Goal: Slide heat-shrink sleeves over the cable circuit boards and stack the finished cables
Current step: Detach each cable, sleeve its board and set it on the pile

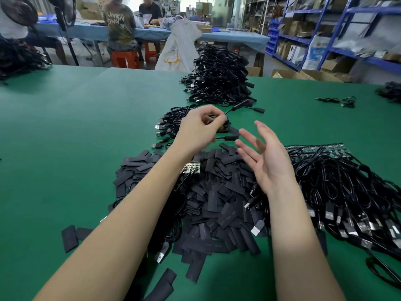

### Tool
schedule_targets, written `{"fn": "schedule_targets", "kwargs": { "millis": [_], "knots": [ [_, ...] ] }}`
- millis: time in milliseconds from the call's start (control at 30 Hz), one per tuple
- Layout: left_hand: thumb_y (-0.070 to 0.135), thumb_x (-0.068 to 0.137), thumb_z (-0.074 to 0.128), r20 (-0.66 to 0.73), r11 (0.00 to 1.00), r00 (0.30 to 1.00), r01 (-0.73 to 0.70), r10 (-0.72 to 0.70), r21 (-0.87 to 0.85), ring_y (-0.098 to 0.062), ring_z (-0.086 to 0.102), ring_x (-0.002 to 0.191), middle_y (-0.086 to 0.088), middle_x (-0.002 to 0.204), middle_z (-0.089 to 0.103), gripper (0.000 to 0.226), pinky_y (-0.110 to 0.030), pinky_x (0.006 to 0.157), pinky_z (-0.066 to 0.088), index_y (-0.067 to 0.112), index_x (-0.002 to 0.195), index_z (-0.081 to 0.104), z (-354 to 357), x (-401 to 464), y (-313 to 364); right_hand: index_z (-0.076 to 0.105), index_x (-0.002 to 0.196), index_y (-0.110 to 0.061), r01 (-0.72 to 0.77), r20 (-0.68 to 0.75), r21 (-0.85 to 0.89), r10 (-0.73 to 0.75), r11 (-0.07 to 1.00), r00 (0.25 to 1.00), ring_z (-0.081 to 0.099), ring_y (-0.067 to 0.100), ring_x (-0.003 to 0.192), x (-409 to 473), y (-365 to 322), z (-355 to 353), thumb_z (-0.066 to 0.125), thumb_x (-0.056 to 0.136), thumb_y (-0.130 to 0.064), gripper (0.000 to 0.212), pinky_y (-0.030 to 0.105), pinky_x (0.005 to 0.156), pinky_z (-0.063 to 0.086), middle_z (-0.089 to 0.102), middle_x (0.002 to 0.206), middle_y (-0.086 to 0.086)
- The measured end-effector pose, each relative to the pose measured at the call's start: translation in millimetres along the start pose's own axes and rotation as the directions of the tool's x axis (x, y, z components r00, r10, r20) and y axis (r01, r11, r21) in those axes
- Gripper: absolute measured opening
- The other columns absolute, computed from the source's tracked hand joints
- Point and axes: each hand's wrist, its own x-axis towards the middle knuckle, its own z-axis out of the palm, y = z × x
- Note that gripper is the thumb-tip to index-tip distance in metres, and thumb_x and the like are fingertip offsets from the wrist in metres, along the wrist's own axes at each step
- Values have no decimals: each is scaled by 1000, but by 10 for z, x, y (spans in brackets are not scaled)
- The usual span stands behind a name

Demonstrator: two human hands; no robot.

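Our left hand (201, 124) pinches what looks like a sleeved cable (231, 131) above the sleeve pile (217, 192), ready for stacking; right hand (264, 157) spread, empty.

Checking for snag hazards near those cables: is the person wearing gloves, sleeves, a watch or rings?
Nothing visible. Both forearms are bare to the frame's bottom edge, with no sleeves. The left hand and right hand have no gloves, watch, wristband or rings on the fingers.

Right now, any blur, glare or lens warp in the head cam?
Head view: strong wide-angle warp, with the green table edge and blue shelving bowing; right hand slightly motion-blurred, left hand sharper; bright background windows wash out; soft overhead light, faint shadows, no glare on the sleeve pile.
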Motion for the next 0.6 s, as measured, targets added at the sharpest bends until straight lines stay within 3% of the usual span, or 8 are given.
{"fn": "schedule_targets", "kwargs": {
  "millis": [100, 200, 300, 400, 500, 600],
  "knots": [
    [37, 95, 63, 0, 953, 1000, -26, 27, 303, -13, 63, 79, 0, 96, 74, 12, -32, 77, 54, 31, 92, 72, 20, 337, -59, 62, 124, -25, -11, -3, -38, 11, 999, 1000, 77, 18, 86, 0, 9, -5, 62, 100, -37, 27, 24, 66, 59, 79, 103, 0],
    [35, 96, 61, 36, 822, 998, -55, 42, 567, -22, 65, 104, 0, 114, 72, 13, -40, 91, 55, 31, 100, 73, 25, 642, -145, 66, 119, -24, -18, 30, -84, 20, 996, 999, 76, 15, 81, 10, 27, -2, 61, 100, -38, 24, 23, 65, 58, 79, 102, 0],
    [27, 96, 62, 99, 682, 994, -97, 36, 724, -28, 63, 111, -3, 114, 71, 17, -45, 95, 52, 24, 107, 73, -5, 868, -227, 68, 117, -23, -26, 60, -132, 34, 991, 998, 75, 14, 80, 18, 41, 1, 58, 102, -40, 25, 23, 65, 58, 79, 102, 0],
    [34, 93, 66, 128, 587, 992, -97, -11, 804, -32, 50, 126, -8, 127, 60, 30, -51, 106, 41, 23, 120, 67, -43, 944, -314, 69, 117, -21, -31, 66, -153, 41, 988, 997, 74, 14, 79, 20, 45, -3, 56, 103, -40, 27, 23, 65, 58, 79, 101, 1],
    [36, 91, 65, 125, 626, 989, -145, 76, 767, -29, 57, 112, -5, 114, 63, 19, -41, 88, 49, 21, 104, 65, 7, 836, -367, 70, 116, -19, -34, 61, -161, 44, 986, 997, 74, 13, 78, 27, 41, -5, 56, 103, -39, 27, 23, 64, 58, 79, 100, 1],
    [44, 93, 62, 286, 622, 955, -176, -80, 763, -25, 65, 93, 2, 93, 68, 18, -38, 81, 55, 28, 85, 62, 105, 680, -428, 71, 113, -18, -37, 51, -168, 46, 985, 998, 74, 13, 78, 27, 46, 4, 56, 103, -38, 27, 22, 64, 57, 79, 99, 1]
  ]
}}
